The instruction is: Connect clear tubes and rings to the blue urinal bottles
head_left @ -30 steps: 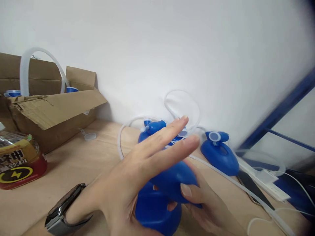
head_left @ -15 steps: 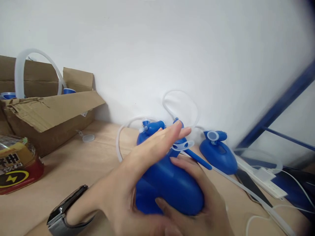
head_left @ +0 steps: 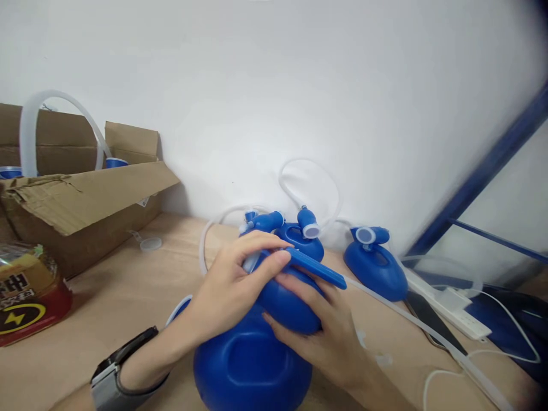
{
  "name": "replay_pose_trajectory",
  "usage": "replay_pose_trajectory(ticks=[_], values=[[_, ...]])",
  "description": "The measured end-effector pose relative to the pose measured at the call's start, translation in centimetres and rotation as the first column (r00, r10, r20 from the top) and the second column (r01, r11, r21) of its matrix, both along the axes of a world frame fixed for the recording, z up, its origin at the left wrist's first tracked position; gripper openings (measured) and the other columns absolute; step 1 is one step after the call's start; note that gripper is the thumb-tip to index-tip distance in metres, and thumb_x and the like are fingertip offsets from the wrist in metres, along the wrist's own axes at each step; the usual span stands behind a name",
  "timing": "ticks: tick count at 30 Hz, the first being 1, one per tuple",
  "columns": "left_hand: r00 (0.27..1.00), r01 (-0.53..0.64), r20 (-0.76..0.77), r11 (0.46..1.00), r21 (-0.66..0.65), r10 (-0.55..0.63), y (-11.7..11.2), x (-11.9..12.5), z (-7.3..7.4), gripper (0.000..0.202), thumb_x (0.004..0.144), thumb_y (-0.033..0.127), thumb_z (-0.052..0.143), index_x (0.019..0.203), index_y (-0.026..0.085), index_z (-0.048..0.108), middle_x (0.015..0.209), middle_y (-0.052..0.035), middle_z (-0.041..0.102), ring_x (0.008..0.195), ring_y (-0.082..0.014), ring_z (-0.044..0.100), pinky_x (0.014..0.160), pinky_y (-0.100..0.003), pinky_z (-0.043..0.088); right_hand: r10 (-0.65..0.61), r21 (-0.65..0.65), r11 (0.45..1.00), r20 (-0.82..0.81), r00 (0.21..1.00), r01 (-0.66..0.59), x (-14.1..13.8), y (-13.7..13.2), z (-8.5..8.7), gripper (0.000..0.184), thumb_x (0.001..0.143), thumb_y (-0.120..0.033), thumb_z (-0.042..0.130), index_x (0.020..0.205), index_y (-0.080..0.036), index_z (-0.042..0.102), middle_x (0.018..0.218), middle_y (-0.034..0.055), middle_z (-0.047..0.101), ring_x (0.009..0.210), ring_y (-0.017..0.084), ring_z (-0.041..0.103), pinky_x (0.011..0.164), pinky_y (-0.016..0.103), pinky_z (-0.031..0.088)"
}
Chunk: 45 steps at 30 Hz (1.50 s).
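My left hand (head_left: 233, 282), with a watch on its wrist, pinches the blue nozzle stick (head_left: 319, 267) near its base on top of a blue bulb-shaped container (head_left: 282, 297). My right hand (head_left: 325, 331) wraps round that container from below and the right. Under both sits another, larger blue container (head_left: 250, 365) on the wooden table (head_left: 120, 285). Both hands are closed on the piece they hold.
Two more blue containers (head_left: 295, 234) (head_left: 374, 265) with clear tubing (head_left: 308, 171) stand by the white wall. An open cardboard box (head_left: 81, 194) with tubing sits at the left, a red-and-yellow packet (head_left: 25, 291) at the left edge. A white power strip (head_left: 445, 311) and cables lie right.
My left hand went from fingers stretched out over the container to a pinch on the blue nozzle. My right hand turned the container and shifted its grip underneath.
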<state>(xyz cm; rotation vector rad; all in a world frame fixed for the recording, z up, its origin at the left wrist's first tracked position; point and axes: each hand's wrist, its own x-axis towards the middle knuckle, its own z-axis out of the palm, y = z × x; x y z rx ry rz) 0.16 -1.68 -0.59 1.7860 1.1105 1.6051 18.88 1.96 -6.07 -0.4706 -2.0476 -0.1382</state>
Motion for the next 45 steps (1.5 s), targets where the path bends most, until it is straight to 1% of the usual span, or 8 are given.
replay_pose_trajectory(ticks=[6, 12, 17, 22, 30, 34, 39, 45], values=[[0.996, 0.013, 0.083, 0.962, -0.274, 0.011, -0.3, -0.4, 0.2, 0.046, 0.089, 0.053, 0.074, 0.129, 0.03, 0.074, 0.119, -0.0052, 0.077, 0.109, -0.0276, 0.073, 0.088, -0.036, 0.063, 0.024, -0.031, 0.999, 0.003, 1.0, -0.024, 0.1, 0.1, 0.2, 0.046, 0.088, -0.028, 0.078, 0.132, -0.029, 0.067, 0.138, 0.0062, 0.069, 0.126, 0.027, 0.069, 0.105, 0.04, 0.062], [0.981, -0.171, 0.074, 0.98, -0.106, 0.179, -0.4, 0.6, -0.7, 0.041, 0.082, 0.05, 0.082, 0.117, 0.03, 0.08, 0.111, -0.0017, 0.081, 0.107, -0.026, 0.076, 0.095, -0.036, 0.064, 0.045, -0.2, 0.979, -0.028, 0.999, -0.05, 0.1, -0.2, 0.4, 0.054, 0.083, -0.034, 0.084, 0.133, -0.034, 0.066, 0.137, 0.0039, 0.071, 0.123, 0.026, 0.071, 0.104, 0.041, 0.062], [0.958, -0.281, 0.017, 0.932, 0.227, 0.285, -0.8, 1.0, -1.2, 0.037, 0.081, 0.036, 0.086, 0.116, 0.024, 0.08, 0.109, -0.0035, 0.082, 0.096, -0.0231, 0.079, 0.093, -0.033, 0.065, 0.069, -0.342, 0.935, -0.092, 0.993, -0.096, 0.3, -0.5, 0.6, 0.06, 0.076, -0.04, 0.089, 0.131, -0.037, 0.065, 0.129, 0.0017, 0.075, 0.123, 0.029, 0.071, 0.102, 0.046, 0.062], [0.934, -0.235, -0.137, 0.858, 0.456, 0.329, -0.5, 0.9, -1.4, 0.025, 0.097, 0.019, 0.066, 0.118, 0.022, 0.078, 0.121, -0.005, 0.079, 0.113, -0.018, 0.074, 0.103, -0.025, 0.058, 0.101, -0.27, 0.955, -0.097, 0.99, -0.124, 0.0, -0.5, 0.7, 0.062, 0.076, -0.033, 0.089, 0.134, -0.036, 0.064, 0.131, 0.0031, 0.073, 0.124, 0.026, 0.07, 0.104, 0.04, 0.061], [0.875, -0.352, -0.111, 0.777, 0.522, 0.471, -0.8, 1.1, -1.5, 0.008, 0.093, 0.014, 0.07, 0.091, 0.019, 0.075, 0.099, -0.0014, 0.076, 0.091, -0.011, 0.074, 0.09, -0.019, 0.058, 0.078, -0.199, 0.975, -0.087, 0.993, -0.094, -0.3, -0.8, 0.8, 0.059, 0.077, -0.03, 0.086, 0.132, -0.034, 0.065, 0.131, 0.0037, 0.072, 0.121, 0.022, 0.072, 0.107, 0.034, 0.059], [0.918, -0.301, -0.092, 0.83, 0.469, 0.385, -1.0, 0.9, -1.0, 0.011, 0.093, 0.016, 0.069, 0.086, 0.021, 0.075, 0.1, -0.0002, 0.08, 0.094, -0.0137, 0.076, 0.093, -0.022, 0.06, 0.074, -0.205, 0.975, -0.071, 0.995, -0.087, -0.2, -1.0, 0.9, 0.061, 0.077, -0.031, 0.086, 0.134, -0.034, 0.064, 0.133, 0.0038, 0.071, 0.123, 0.022, 0.071, 0.109, 0.035, 0.058], [0.96, -0.278, 0.03, 0.945, 0.173, 0.277, -1.2, 0.8, -0.6, 0.014, 0.094, 0.029, 0.07, 0.084, 0.025, 0.079, 0.092, 0.0017, 0.082, 0.085, -0.017, 0.078, 0.086, -0.026, 0.064, 0.076, -0.21, 0.974, -0.042, 0.996, -0.084, -0.1, -1.0, 0.9, 0.063, 0.076, -0.029, 0.087, 0.135, -0.032, 0.064, 0.135, 0.0052, 0.071, 0.123, 0.023, 0.071, 0.107, 0.035, 0.059], [0.966, -0.249, 0.084, 0.967, 0.057, 0.244, -0.7, 0.8, -0.8, 0.02, 0.088, 0.036, 0.077, 0.105, 0.027, 0.083, 0.101, -0.0017, 0.082, 0.1, -0.0243, 0.078, 0.09, -0.034, 0.065, 0.062, -0.216, 0.974, -0.017, 0.998, -0.064, 0.0, -0.9, 1.0, 0.063, 0.075, -0.03, 0.087, 0.134, -0.031, 0.065, 0.132, 0.0051, 0.073, 0.124, 0.026, 0.071, 0.105, 0.036, 0.061]])
